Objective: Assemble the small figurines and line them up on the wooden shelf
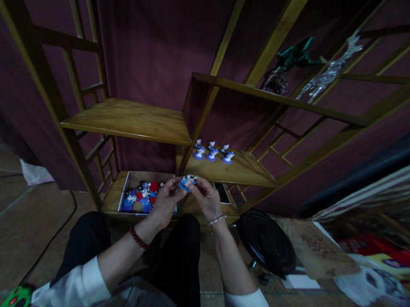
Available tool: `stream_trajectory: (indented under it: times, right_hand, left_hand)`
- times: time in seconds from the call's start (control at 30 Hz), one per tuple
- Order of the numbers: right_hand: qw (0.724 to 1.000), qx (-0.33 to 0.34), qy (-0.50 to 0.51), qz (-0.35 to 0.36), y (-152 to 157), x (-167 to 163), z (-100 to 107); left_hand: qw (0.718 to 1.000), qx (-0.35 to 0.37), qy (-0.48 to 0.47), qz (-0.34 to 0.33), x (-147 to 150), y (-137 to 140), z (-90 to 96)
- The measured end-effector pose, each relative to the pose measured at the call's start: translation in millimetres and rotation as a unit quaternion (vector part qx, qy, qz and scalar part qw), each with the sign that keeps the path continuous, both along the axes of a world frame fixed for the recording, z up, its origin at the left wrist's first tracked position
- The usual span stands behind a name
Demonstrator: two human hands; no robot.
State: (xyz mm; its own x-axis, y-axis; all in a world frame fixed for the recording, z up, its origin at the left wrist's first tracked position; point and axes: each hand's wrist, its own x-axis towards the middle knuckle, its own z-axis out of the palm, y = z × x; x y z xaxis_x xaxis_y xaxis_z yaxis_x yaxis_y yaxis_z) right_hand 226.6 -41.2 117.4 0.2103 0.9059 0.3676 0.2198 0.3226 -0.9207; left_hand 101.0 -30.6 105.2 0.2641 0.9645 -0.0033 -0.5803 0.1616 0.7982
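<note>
A small figurine with a blue base (186, 183) is held up between my two hands, in front of the wooden shelf. My left hand (167, 198) grips it from the left with thumb and fingers, and my right hand (205, 198) pinches it from the right. Below and left of my left hand, a white-edged box (124, 199) holds several figurines in blue, red, purple and black. Beyond my hands, several figurines (211, 154) stand upright in two rows on a shelf board (248, 169); the front row has purple bases, the back row dark ones.
A dark flat device (222, 193) lies on the lowest board behind my right hand. A higher board (132, 118) is at left. Wrapped ornaments (330, 75) stand upper right. A black round stool (267, 242) and plastic bags (362, 280) are at right; a cable (57, 226) crosses the floor.
</note>
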Motion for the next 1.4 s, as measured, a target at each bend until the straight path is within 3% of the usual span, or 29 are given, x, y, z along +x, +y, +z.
stream_trajectory:
  times: [0.53, 0.93, 1.4]
  right_hand:
    - [1.0, -0.007, 0.024, -0.009, -14, 40, -13]
    - [0.997, 0.007, 0.067, -0.021, -21, 73, -14]
    - [0.993, -0.009, 0.106, -0.047, -30, 111, -20]
  left_hand:
    - [0.999, 0.01, 0.025, -0.039, 37, 4, -6.7]
    - [0.993, 0.025, 0.097, -0.055, 69, 0, 8.7]
    - [0.979, 0.085, 0.171, -0.07, 108, 2, 10.1]
